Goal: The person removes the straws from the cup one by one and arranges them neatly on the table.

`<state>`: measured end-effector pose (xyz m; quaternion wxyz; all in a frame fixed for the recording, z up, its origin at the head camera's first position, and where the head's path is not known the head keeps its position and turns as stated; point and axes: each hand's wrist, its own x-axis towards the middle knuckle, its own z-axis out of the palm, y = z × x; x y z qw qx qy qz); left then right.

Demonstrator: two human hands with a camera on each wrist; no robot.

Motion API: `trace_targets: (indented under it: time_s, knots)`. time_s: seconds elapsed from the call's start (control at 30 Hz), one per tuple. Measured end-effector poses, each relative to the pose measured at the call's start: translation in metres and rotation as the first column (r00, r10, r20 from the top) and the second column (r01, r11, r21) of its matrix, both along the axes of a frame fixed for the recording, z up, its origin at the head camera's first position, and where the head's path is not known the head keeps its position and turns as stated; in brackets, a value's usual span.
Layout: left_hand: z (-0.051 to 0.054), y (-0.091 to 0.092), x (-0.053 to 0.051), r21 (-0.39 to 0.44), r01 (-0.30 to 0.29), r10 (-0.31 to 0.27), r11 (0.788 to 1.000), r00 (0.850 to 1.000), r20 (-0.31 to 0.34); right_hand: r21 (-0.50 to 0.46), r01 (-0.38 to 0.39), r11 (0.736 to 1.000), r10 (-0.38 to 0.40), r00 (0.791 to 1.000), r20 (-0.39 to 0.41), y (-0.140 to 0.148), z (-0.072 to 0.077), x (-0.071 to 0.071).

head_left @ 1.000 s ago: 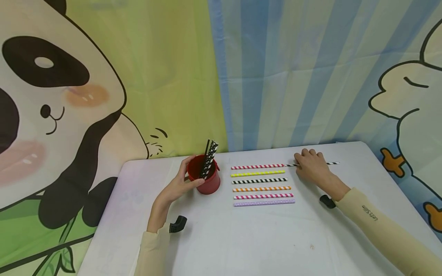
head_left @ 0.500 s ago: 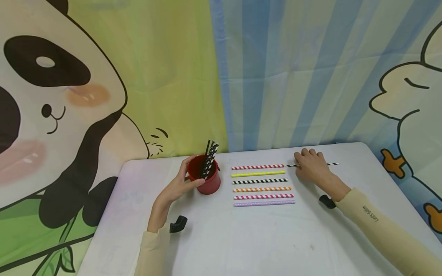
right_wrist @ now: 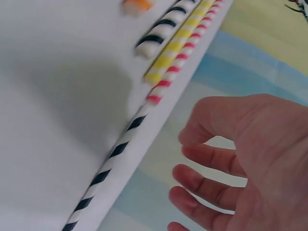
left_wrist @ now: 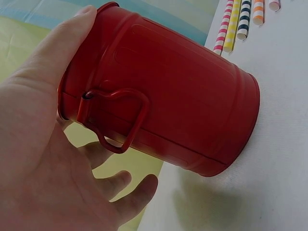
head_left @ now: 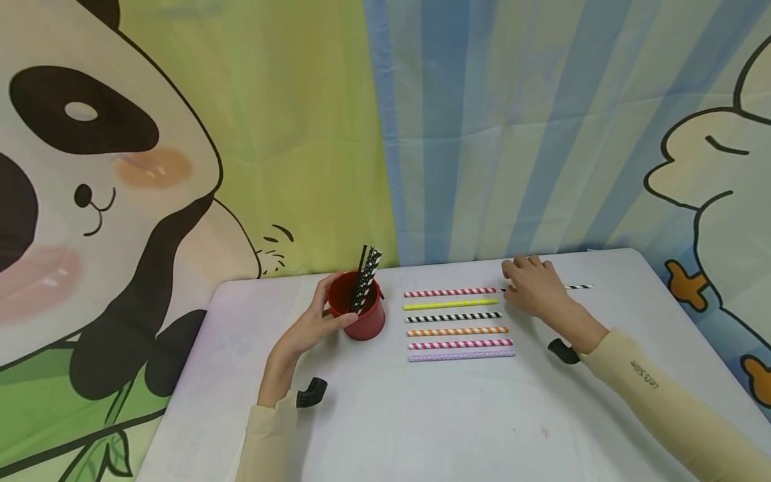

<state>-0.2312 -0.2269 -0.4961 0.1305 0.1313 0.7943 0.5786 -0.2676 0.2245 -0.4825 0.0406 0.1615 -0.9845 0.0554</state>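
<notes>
My left hand holds a small red metal bucket by its rim. In the left wrist view the thumb lies along the rim, near the wire handle. Black straws, some white-patterned, lean inside the bucket. Over a black-and-white striped straw, my right hand hovers with loosely bent fingers and nothing between them. That straw lies end to end with a red-and-white striped straw, as the right wrist view shows.
Below the red straw lie a yellow straw, another black-striped straw, an orange straw, a pink-striped straw and a lilac dotted straw in rows. A printed curtain hangs behind the white table.
My right hand has shifted slightly left along the black-and-white straw, baring more of its right end. The straw stays in place. My left hand and the bucket have not visibly moved.
</notes>
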Motion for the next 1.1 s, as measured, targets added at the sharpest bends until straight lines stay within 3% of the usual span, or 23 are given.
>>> trace_targets:
  time_s: [0.2, 0.37, 0.5, 0.67, 0.77, 0.93, 1.1]
  knots:
    - [-0.001, 0.000, 0.000, 0.015, 0.001, -0.001, 1.000, 1.000, 0.011, -0.094, -0.093, 0.991, 0.081, 0.990, -0.118, -0.017, 0.007, 0.006]
    - [-0.001, 0.000, 0.000, 0.011, -0.001, 0.001, 1.000, 1.000, 0.011, -0.207, -0.154, 0.966, 0.127, 0.982, -0.138, -0.033, 0.014, 0.007]
    - [-0.002, 0.000, -0.001, 0.007, -0.003, 0.003, 1.000, 1.000, 0.016, -0.332, -0.160, 0.930, 0.134, 0.986, -0.100, -0.046, 0.017, 0.009]
    - [-0.002, 0.000, -0.001, 0.007, -0.001, 0.001, 1.000, 1.000, 0.016, -0.476, -0.083, 0.876, 0.104, 0.994, 0.018, -0.063, 0.020, 0.010]
    - [-0.001, 0.001, -0.001, 0.007, -0.002, 0.001, 1.000, 1.000, 0.017, -0.569, -0.033, 0.822, 0.105, 0.990, 0.094, -0.072, 0.021, 0.010]
    - [0.000, 0.002, -0.001, 0.008, -0.005, 0.005, 1.000, 1.000, 0.020, -0.724, 0.061, 0.687, 0.125, 0.972, 0.201, -0.090, 0.017, 0.011]
    - [0.002, 0.002, 0.001, -0.006, -0.002, 0.002, 1.000, 1.000, 0.005, -0.814, 0.169, 0.556, 0.144, 0.945, 0.295, -0.111, 0.011, 0.011]
